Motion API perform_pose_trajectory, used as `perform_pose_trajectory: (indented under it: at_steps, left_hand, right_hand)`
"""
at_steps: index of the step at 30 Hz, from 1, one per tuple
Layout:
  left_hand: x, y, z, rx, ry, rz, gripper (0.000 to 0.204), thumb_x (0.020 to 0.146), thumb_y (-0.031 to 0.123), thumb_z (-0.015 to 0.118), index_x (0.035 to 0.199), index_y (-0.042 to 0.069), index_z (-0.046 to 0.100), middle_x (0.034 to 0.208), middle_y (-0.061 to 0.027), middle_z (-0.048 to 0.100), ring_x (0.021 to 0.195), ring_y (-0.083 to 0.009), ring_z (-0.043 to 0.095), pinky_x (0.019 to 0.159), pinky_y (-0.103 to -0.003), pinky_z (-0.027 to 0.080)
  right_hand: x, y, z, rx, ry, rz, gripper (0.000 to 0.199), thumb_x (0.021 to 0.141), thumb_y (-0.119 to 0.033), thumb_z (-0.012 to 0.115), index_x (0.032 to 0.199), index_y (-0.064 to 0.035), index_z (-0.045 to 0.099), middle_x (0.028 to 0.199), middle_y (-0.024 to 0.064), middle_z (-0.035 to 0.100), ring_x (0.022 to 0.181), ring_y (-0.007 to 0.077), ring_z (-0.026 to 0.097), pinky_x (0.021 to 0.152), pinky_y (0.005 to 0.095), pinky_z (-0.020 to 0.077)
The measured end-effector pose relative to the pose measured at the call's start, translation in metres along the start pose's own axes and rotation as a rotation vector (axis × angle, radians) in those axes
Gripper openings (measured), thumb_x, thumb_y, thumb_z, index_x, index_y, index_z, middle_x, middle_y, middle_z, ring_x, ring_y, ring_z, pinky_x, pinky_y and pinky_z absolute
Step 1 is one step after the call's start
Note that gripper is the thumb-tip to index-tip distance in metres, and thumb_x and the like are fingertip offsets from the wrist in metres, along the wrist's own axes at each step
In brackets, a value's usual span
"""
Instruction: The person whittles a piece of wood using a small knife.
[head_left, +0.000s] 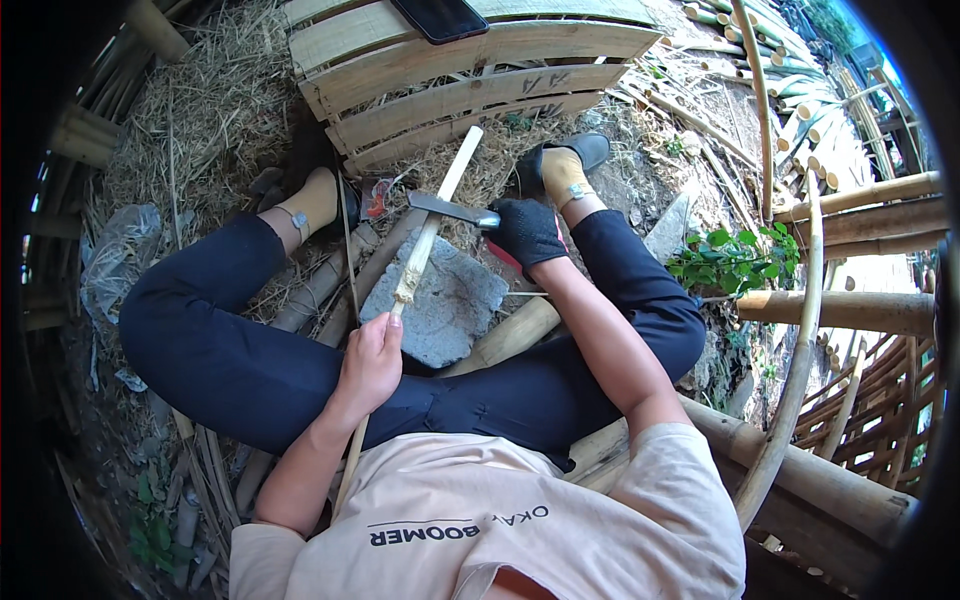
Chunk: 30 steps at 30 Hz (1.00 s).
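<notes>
My bare left hand (371, 358) is closed round a long bamboo stick (425, 240) that slants from my lap up toward the crate. The stick's far part is pale and peeled, with a rough knot just beyond my fingers. My right hand (527, 236), in a black glove, grips a knife (458, 211). Its flat blade lies across the pale part of the stick; whether the edge is biting in cannot be made out. Under the stick, between my legs, sits a grey stone block (445, 315).
A slatted wooden crate (480, 85) stands ahead, with a dark phone (440, 18) on top. Straw and bamboo poles (515, 335) lie about. Clear plastic (120, 260) is at the left. Leafy green plants (735, 260) and a bamboo rail (840, 312) stand at the right.
</notes>
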<state>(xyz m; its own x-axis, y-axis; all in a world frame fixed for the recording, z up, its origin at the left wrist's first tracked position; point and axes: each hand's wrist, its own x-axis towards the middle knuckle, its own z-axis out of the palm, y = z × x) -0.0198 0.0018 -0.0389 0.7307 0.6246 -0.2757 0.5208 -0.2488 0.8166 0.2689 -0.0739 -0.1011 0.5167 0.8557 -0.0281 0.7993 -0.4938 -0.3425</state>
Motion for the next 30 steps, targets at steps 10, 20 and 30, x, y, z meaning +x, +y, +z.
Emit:
perform_pose_trajectory:
  at_steps: [10,20,30]
  left_hand:
    - [0.004,0.000,0.002,-0.070,-0.035,-0.043,0.037,0.104,0.023,0.046,0.079,-0.003,0.048,0.062,-0.0229,0.050,0.059,-0.0420,0.053,0.057,-0.047,0.039]
    - [0.000,-0.002,0.010,0.108,0.134,0.147,0.032,0.104,0.019,0.046,0.081,-0.004,0.049,0.067,-0.0259,0.052,0.067,-0.0473,0.055,0.059,-0.051,0.039]
    - [0.002,0.001,0.008,0.170,0.076,0.113,0.026,0.101,0.013,0.046,0.081,-0.003,0.051,0.068,-0.0277,0.057,0.072,-0.0494,0.059,0.063,-0.056,0.042]
  right_hand:
    - [-0.012,-0.007,-0.022,0.140,-0.055,0.066,0.027,0.084,-0.040,0.069,0.092,-0.0146,0.074,0.086,0.0157,0.072,0.084,0.0364,0.070,0.077,0.0463,0.0554]
    - [-0.019,-0.040,-0.017,0.066,-0.289,-0.037,0.029,0.082,-0.040,0.068,0.093,-0.0141,0.075,0.088,0.0162,0.073,0.086,0.0352,0.071,0.079,0.0458,0.0556]
    - [-0.002,-0.017,0.000,-0.013,-0.197,-0.029,0.023,0.077,-0.034,0.070,0.089,-0.0158,0.076,0.087,0.0134,0.073,0.084,0.0332,0.071,0.077,0.0447,0.0566]
